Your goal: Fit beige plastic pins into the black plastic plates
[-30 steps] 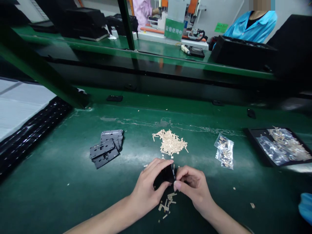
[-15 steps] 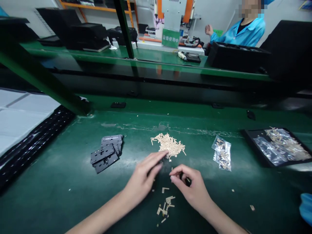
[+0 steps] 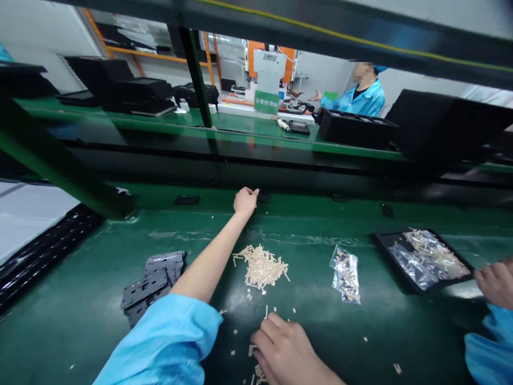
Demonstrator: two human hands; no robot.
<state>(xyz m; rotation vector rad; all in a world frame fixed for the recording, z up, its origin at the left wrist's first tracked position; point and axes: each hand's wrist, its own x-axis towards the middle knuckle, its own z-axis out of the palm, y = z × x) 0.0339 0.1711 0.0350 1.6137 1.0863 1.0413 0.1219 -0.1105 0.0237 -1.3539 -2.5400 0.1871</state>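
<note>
My left hand (image 3: 245, 201) is stretched far forward to the raised green strip at the back of the table. Its curled fingertips rest on a small black part (image 3: 263, 197) lying there. My right hand (image 3: 281, 348) stays close to me, fingers curled down on the green mat among loose tan slips (image 3: 256, 369). Whether it holds anything is hidden. A heap of the same tan slips (image 3: 261, 266) lies between the two hands. A stack of flat dark grey plates (image 3: 151, 283) sits left of my left arm.
A clear bag of slips (image 3: 345, 272) lies right of the heap. A black tray (image 3: 385, 241) with more bags stands at the right, with another person's hand (image 3: 496, 281) at its near corner. Other small black parts (image 3: 186, 200) lie along the back strip. A person in blue sits beyond.
My left hand left the spot beside the right hand and reached forward to the back strip. My right hand drew back toward me. The view tilted up, and another person's hand appeared at the right.
</note>
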